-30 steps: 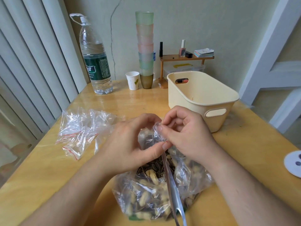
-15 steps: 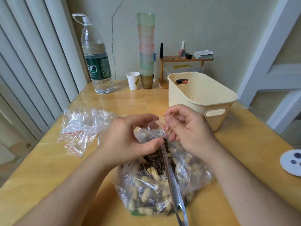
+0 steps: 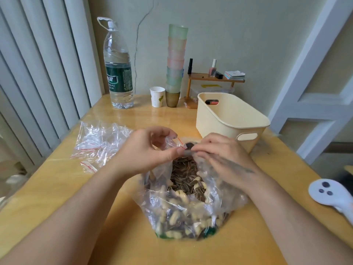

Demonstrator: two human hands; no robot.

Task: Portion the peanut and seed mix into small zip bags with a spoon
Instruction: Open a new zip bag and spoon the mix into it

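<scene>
A large clear bag of peanut and seed mix stands open on the wooden table, right in front of me. Just above its mouth, my left hand pinches the rim of a small zip bag with a red strip. My right hand grips the spoon. The spoon's bowl carries dark seeds and sits at the small bag's opening. The handle shows as a blurred streak across the back of that hand.
A heap of empty zip bags lies to the left. A cream basket stands behind my right hand. At the back are a water bottle, a paper cup, stacked cups and a small shelf. A white controller lies at the right.
The spoon lay in the big bag while both hands worked the small bag open. Now my right hand has lifted it, loaded with seeds, to the small bag's mouth.
</scene>
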